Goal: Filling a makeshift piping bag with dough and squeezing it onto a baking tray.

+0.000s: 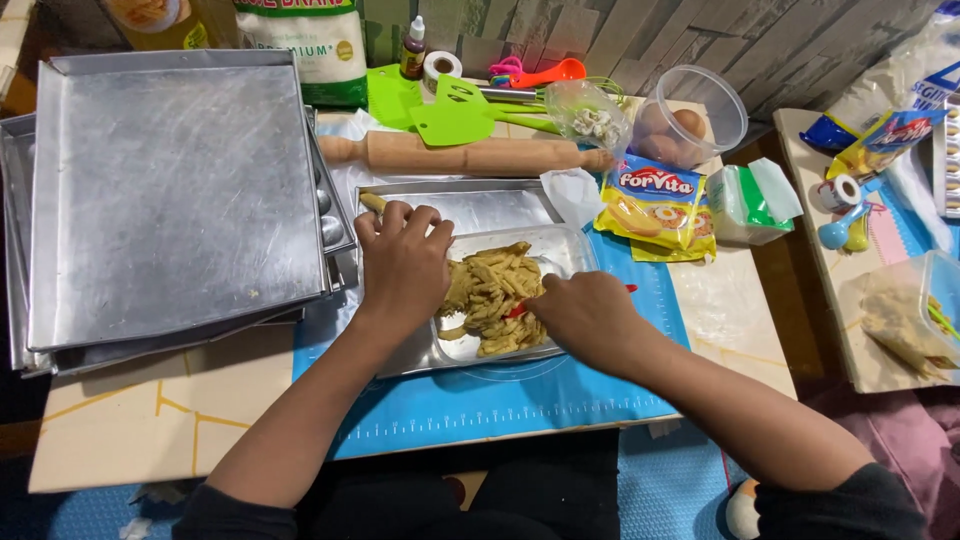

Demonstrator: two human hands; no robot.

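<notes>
Head view, both hands over a clear plastic container [560,250] sitting on a metal tray [470,205] near the middle of the table [120,415]. My left hand [403,262] lies curled, knuckles up, on the container's left rim, steadying it; I can't tell if anything is inside the palm. My right hand [585,312] is clenched around a thin red-handled tool [520,309], red showing on both sides of the fist, its tip in the pile of yellow dough strips [492,298] that fills the container's left half. The tray rests on a blue measuring mat [520,405] running to the table's front edge. Stack of big flat metal baking pans [170,195] takes the back-left corner. A wooden rolling pin [465,155] lies just behind the tray, green spatulas [450,110] behind that. Toward the back-right: clear tub of eggs [690,115], yellow packet [660,205], green and white box [750,200]. Small bag of white bits [590,118] beside the eggs.
</notes>
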